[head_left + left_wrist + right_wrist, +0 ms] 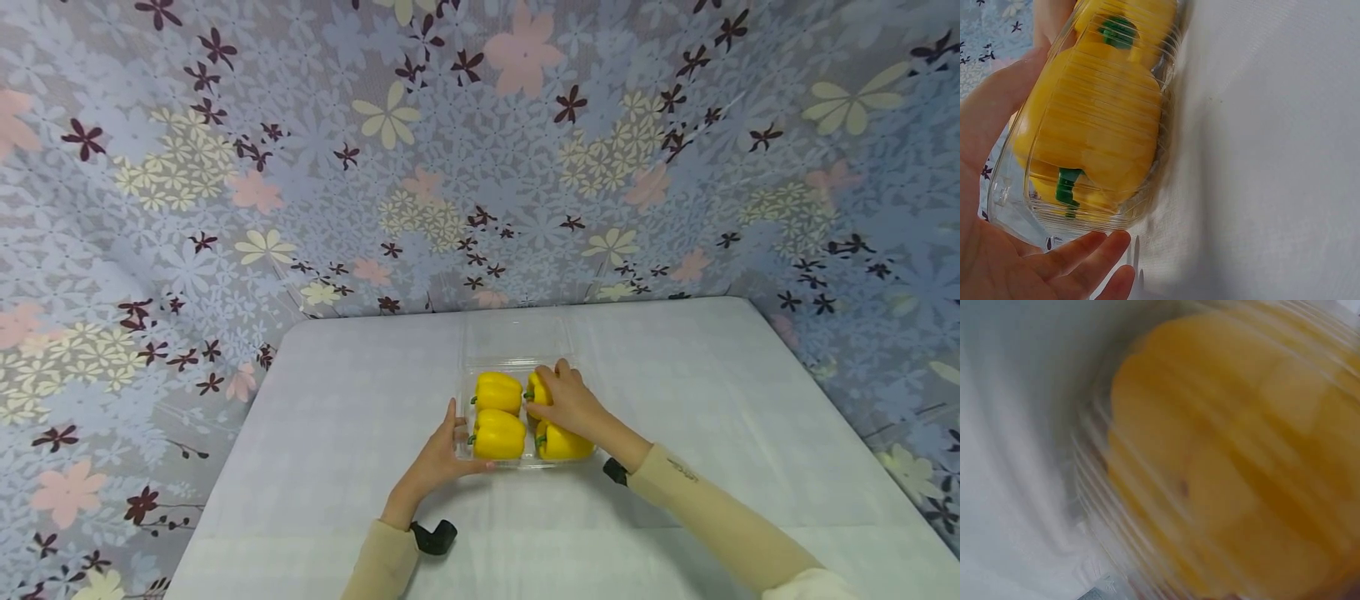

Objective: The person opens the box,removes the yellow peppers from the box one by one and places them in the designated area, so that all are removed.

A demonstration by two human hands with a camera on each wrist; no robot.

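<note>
Several yellow bell peppers with green stems lie in a clear plastic clamshell container (487, 464); its transparent lid (517, 337) is folded back behind. Two peppers, a front one (499, 435) and a back one (498, 392), fill the left side. My left hand (435, 458) spans the front-left corner, thumb along the front rim, fingers extended by the left wall. My right hand (573, 404) grips the back-right pepper (536, 387) from above, covering most of it. Below that wrist sits the front-right pepper (562, 443). In the right wrist view a pepper (1222, 456) is blurred behind the ribbed wall.
A white cloth-covered table (360, 392) carries the container near its middle. Behind and beside the table hangs a floral-patterned curtain (450, 167). Black wrist mounts (433, 537) are on both forearms.
</note>
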